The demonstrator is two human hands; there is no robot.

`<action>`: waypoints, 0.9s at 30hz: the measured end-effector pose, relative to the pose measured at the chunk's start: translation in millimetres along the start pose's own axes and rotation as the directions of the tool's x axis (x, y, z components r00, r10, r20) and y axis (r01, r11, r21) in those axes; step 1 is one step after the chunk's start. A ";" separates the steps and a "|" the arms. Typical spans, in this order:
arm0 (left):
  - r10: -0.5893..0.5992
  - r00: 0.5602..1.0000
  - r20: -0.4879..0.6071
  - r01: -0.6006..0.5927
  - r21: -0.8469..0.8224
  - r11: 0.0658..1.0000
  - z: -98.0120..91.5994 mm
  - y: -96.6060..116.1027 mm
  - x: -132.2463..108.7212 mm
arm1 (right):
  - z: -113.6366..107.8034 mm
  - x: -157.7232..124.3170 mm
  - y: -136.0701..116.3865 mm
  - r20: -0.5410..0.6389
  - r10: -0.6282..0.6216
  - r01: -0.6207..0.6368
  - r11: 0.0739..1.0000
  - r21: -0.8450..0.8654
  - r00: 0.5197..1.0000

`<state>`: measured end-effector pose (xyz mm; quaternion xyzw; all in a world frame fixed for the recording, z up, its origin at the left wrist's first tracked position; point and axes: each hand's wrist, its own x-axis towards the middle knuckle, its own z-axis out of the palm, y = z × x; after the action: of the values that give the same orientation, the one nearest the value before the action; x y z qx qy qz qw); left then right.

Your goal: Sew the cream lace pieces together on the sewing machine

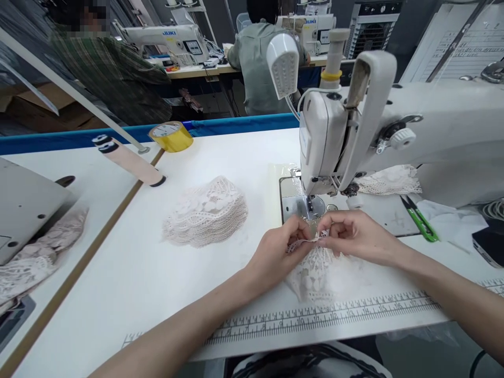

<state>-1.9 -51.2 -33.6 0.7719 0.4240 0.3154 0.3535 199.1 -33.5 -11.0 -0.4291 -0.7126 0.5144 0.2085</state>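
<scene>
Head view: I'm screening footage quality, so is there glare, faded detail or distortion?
In the head view, the metal plate shines; the front lace partly fades into the white table; the thread cone leans, perhaps lens stretch; one person is partly pixelated.

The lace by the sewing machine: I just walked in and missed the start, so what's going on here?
A person pinches a lace piece between the fingers of the left hand and the right hand, just on the near side of the sewing machine's needle area. The rest of the piece hangs below the fingertips, over the white table. A stack of similar lace lies to the left, and green-handled snips lie to the right.
</scene>
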 end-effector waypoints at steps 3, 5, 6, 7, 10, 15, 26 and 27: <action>0.067 0.997 -0.041 -0.061 0.134 0.989 -1.1 -4.3 -2.8 | 3.7 -1.7 3.2 -0.096 -0.111 0.102 0.991 -0.091 0.989; 0.134 0.989 -0.061 -0.116 0.226 0.967 -1.4 -6.2 -4.9 | 4.7 -3.1 6.1 -0.152 -0.196 0.168 0.970 -0.177 0.969; 0.160 0.985 -0.071 -0.136 0.261 0.956 -1.4 -6.7 -5.8 | 5.2 -3.7 7.6 -0.163 -0.236 0.200 0.957 -0.212 0.958; 0.176 0.981 -0.079 -0.147 0.285 0.947 -1.3 -6.7 -6.4 | 5.6 -4.2 8.9 -0.162 -0.272 0.230 0.943 -0.239 0.948; 0.181 0.978 -0.101 -0.144 0.296 0.944 -0.8 -5.8 -7.0 | 7.3 -5.2 12.0 -0.136 -0.354 0.303 0.906 -0.296 0.925; 0.186 0.978 -0.090 -0.154 0.287 0.945 -0.5 -4.2 -7.2 | 9.7 -6.3 13.0 -0.087 -0.418 0.363 0.860 -0.360 0.904; 0.338 0.937 -0.091 -0.293 0.325 0.899 -0.9 -1.1 -7.7 | 12.0 -7.6 18.7 -0.109 -0.699 0.510 0.610 -0.607 0.707; 0.339 0.936 -0.092 -0.294 0.325 0.899 -0.4 -0.5 -8.0 | 11.9 -8.6 18.6 -0.089 -0.746 0.516 0.536 -0.668 0.660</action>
<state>-5.9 -57.9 -35.3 0.8506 0.3610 0.3551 0.1415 202.4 -45.2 -31.2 -0.2652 -0.8893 0.0630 0.3672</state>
